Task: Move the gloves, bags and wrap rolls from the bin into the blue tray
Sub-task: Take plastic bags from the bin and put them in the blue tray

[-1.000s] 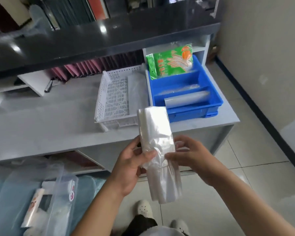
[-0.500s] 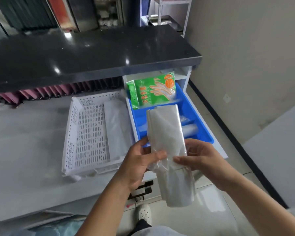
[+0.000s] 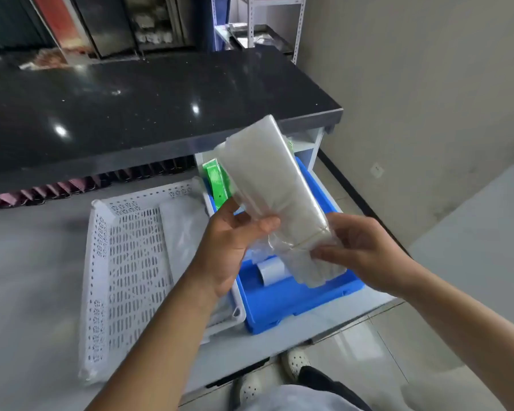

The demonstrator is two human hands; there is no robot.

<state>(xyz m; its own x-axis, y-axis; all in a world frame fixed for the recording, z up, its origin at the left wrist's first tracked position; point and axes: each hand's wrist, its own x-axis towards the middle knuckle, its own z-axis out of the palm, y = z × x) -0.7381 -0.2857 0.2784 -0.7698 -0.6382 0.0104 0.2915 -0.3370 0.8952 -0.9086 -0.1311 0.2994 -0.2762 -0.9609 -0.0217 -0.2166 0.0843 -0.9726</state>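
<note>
Bags (image 3: 267, 185) are now hanging right over the blue tray (image 3: 294, 310) at the counter's right end, where a second ago the clear bundle was being held out over the floor short of the front edge. Left hand (image 3: 223, 250) and right hand (image 3: 359, 250) are both pinching its lower part, tilting it up and away. Below, a wrap roll (image 3: 272, 272) and the green glove pack (image 3: 217, 185) are already sitting inside, so the drop looks close; the white basket (image 3: 101, 262) is lying just left.

Single head-worn wide-angle view, looking forward and steeply down from close above the grey counter (image 3: 27, 262), blue tray (image 3: 279, 310) near centre, person's shoes at bottom edge, wall at right
</note>
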